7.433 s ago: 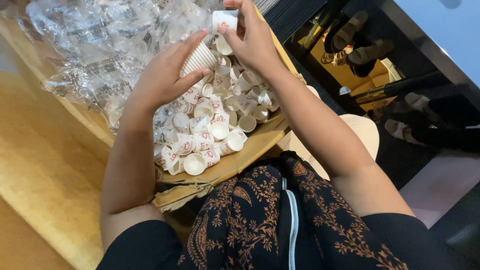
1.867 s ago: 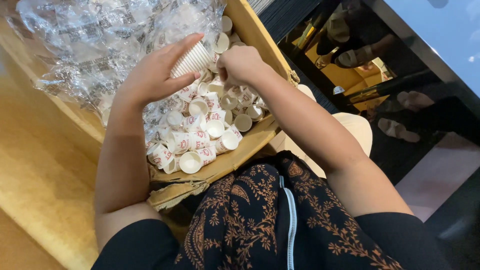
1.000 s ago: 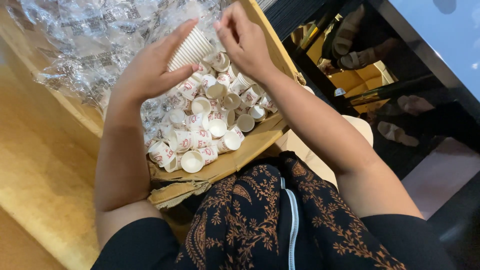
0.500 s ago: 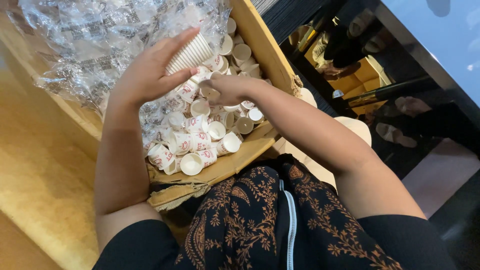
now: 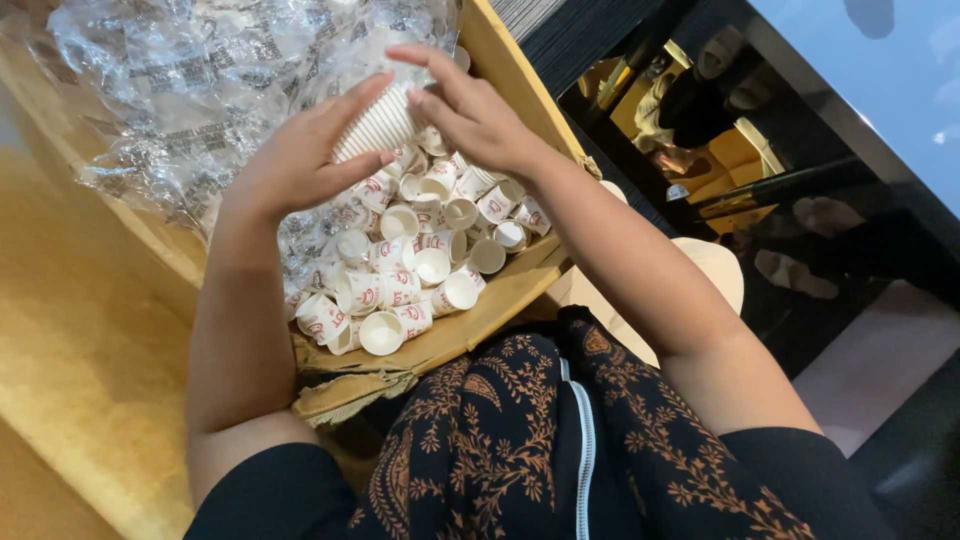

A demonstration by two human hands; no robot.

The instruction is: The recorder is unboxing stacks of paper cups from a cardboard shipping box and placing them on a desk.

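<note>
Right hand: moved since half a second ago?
Yes. The right hand rose from the loose cups to the stack of cups, toward the box's far end.

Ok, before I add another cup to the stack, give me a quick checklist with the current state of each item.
1. Stack held firmly: ok. The left hand wraps the ribbed white cup stack.
2. Right hand free to pick: cannot tell. The right hand is at the stack's end; whether it holds a cup is hidden.
3. Loose cups available: ok. Many small paper cups lie in the cardboard box.
4. Nearest cups unobstructed: ok. Those under the hands lie open on top.
5. Plastic wrap out of the way: not ok. Crumpled clear plastic sits right beside the left hand.
</note>
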